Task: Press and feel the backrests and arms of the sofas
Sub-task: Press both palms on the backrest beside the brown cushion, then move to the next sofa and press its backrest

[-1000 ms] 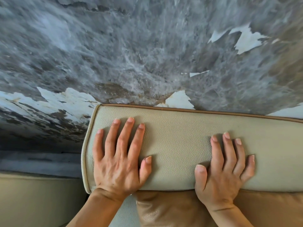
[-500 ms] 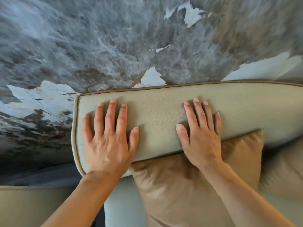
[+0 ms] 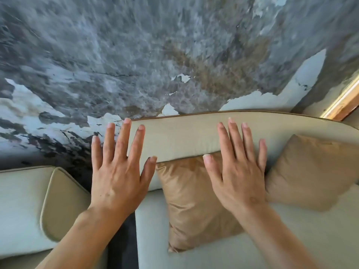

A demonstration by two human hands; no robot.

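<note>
**Hovering with both palms spread over the sofa backrest**

Spreading flat with fingers splayed, the left hand (image 3: 116,171) is holding nothing; its palm is facing down and its fingertips are reaching past the left end of the cream backrest (image 3: 184,136), over the gap beside it. The right hand (image 3: 238,171) is likewise flat and empty, fingers fanned, lying across the lower edge of the same backrest where the nearer tan cushion (image 3: 190,200) is tucked against it. Whether either palm is actually touching the upholstery cannot be told from this view; both appear slightly lifted. The wide, flat pose is suiting the job: an open palm is loading a broad patch of padding, so firmness can be judged evenly rather than at one point.

Outward from the hands, the backrest is running left to right along a mottled grey wall (image 3: 136,55) with peeling pale patches, its top edge trimmed in brown piping. A second tan cushion (image 3: 310,171) is leaning against it farther right, just beside the right hand. The pale seat (image 3: 291,239) is lying below the cushions. To the left, across a dark gap, the rounded arm of a neighbouring sofa (image 3: 58,202) is sitting well within reach, likely a surface yet to be pressed.
</note>
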